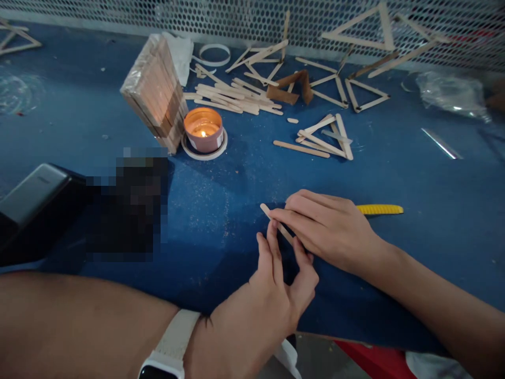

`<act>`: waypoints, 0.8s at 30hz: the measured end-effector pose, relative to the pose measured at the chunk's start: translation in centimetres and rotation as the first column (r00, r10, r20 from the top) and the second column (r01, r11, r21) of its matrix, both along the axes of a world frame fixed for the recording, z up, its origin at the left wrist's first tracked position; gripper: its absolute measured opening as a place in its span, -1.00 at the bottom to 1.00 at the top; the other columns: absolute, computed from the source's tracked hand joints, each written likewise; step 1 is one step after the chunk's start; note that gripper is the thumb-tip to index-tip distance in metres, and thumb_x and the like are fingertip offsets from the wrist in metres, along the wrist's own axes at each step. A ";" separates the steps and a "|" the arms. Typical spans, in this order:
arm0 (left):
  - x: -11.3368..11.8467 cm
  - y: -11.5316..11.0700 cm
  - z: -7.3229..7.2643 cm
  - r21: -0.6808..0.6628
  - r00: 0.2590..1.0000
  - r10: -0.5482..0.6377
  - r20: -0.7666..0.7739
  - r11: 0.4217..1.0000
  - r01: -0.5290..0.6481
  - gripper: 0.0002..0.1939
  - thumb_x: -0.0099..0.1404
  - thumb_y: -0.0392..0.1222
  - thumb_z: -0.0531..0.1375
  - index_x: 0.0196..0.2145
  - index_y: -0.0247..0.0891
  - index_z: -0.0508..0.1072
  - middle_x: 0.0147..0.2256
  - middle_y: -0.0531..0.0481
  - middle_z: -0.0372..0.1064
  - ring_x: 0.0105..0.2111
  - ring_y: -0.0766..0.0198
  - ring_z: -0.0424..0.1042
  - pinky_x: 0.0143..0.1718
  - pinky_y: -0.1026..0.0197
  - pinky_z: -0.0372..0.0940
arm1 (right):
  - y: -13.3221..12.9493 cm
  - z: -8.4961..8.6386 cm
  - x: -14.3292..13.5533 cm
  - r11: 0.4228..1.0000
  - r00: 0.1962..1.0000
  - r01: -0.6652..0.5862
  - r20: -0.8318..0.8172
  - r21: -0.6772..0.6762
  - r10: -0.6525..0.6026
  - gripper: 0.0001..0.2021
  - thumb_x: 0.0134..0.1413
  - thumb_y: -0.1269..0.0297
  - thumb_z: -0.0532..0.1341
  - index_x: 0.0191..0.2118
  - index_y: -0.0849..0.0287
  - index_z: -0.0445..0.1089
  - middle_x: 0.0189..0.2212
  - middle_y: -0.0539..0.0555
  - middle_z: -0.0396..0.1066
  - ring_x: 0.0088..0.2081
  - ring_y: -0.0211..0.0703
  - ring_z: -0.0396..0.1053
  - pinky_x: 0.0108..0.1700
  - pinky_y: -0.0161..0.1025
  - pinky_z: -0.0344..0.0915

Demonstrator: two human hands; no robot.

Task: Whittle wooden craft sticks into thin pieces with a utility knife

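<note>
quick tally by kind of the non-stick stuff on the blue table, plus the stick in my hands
Stick held by both hands: 1
Lit candle: 1
Wrapped stick bundle: 1
Yellow-handled tool: 1
Tape ring: 1
Clear plastic bag: 1
Total: 6

**A:** where's everything sitting on the table (394, 158)?

**B:** candle (203, 129) just right of the wrapped stick bundle (154, 90), loose sticks (232, 95) behind it. Both hands (307, 247) near the front edge, one stick (276, 223) between them, phone (31, 192) far left.
</note>
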State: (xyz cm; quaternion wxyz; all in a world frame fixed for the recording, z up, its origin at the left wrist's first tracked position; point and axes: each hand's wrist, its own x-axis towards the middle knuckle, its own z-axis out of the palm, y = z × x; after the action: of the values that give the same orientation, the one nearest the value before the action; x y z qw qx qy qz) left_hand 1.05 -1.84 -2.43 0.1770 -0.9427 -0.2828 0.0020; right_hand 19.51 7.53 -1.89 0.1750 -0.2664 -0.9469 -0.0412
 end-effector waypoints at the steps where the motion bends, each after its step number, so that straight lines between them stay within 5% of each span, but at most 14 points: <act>1: 0.0 0.0 0.0 -0.002 1.000 -0.002 -0.004 1.000 0.002 -0.48 0.57 -0.13 0.06 0.38 -0.31 0.34 0.30 -0.30 0.30 0.23 -0.42 0.46 0.19 -0.32 0.36 | 0.0 0.0 0.0 1.000 1.000 0.000 0.005 -0.001 0.000 -0.71 0.39 0.58 0.10 0.05 0.27 0.50 -0.32 0.11 0.52 -0.31 -0.08 0.47 -0.27 -0.16 0.49; 9: 0.1 -0.2 -0.2 0.004 0.999 0.032 0.022 0.999 -0.033 -0.49 0.56 -0.13 0.07 0.37 -0.32 0.36 0.31 -0.26 0.31 0.24 -0.40 0.45 0.24 -0.31 0.33 | 0.3 0.0 -0.1 1.000 1.000 -0.019 -0.009 0.025 0.019 -0.74 0.45 0.53 0.07 0.05 0.28 0.49 -0.32 0.08 0.53 -0.31 -0.14 0.46 -0.31 -0.20 0.49; 24: 0.1 -0.3 -0.6 0.023 0.997 0.053 0.061 0.998 -0.055 -0.49 0.58 -0.12 0.07 0.38 -0.35 0.34 0.29 -0.30 0.31 0.24 -0.39 0.45 0.21 -0.27 0.38 | -0.1 0.7 0.4 0.989 1.000 -0.004 -0.022 -0.146 0.001 -0.75 0.39 0.60 0.12 0.01 0.41 0.52 -0.27 0.19 0.53 -0.24 -0.05 0.47 -0.27 -0.13 0.50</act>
State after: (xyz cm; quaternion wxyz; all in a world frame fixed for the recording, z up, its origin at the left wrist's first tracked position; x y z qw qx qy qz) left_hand 1.20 -2.12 -2.99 0.1800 -0.9320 -0.3134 -0.0254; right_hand 19.93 7.46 -1.22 0.1653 -0.2779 -0.9458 0.0313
